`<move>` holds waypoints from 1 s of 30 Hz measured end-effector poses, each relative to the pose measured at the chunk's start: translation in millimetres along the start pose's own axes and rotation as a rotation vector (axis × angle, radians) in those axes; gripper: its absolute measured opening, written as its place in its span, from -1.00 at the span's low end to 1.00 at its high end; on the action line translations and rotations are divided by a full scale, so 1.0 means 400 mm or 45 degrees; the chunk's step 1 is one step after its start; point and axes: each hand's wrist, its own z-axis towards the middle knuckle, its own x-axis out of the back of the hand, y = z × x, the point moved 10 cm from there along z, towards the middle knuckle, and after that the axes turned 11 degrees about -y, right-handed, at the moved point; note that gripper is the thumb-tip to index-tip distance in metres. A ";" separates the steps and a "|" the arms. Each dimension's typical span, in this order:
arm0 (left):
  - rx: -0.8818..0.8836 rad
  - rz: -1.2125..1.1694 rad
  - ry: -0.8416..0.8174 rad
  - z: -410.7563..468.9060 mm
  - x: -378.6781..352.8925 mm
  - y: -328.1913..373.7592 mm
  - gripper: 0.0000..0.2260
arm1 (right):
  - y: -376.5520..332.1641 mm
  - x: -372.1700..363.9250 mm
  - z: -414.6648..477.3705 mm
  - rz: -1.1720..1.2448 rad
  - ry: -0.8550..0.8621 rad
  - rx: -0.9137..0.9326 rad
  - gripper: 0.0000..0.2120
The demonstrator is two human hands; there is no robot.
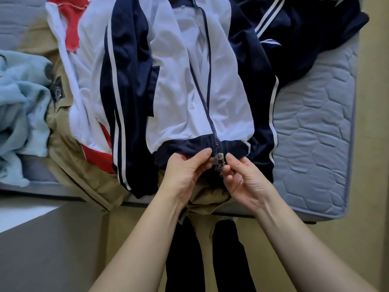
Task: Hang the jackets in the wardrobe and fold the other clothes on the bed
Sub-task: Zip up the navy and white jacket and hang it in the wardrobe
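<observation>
Navy-and-white jacket (pixel 185 98), centre frame, flat on bed (pixel 315 144); left hand (pixel 187 171) fingers pinch hem (pixel 181 147), right hand (pixel 246 182) fingers pinch zipper slider (pixel 220 157).

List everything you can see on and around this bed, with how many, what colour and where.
zip jacket: one, navy and white, flat on the middle of the bed, zip open up the front
zip slider: one, silver, at the jacket's hem
top: one, red and white, left of the zip jacket
tan jacket: one, beneath the others, hanging over the near edge
cloth: one, light blue, crumpled, far left
striped garment: one, dark navy with white stripes, top right
mattress: one, grey-blue, quilted
left hand: one, grip pinches the hem beside the slider
right hand: one, grip pinches the slider
</observation>
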 end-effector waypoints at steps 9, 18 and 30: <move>-0.170 -0.111 0.035 -0.025 -0.030 0.048 -0.96 | -0.018 -0.043 -0.007 0.085 0.012 0.163 -0.85; -0.316 0.106 0.187 -0.047 -0.024 0.080 -0.81 | -0.016 -0.056 -0.008 0.094 0.094 0.245 -0.86; -0.328 0.260 0.351 -0.059 -0.016 0.094 -0.85 | -0.032 -0.055 -0.014 0.184 0.125 0.343 -0.75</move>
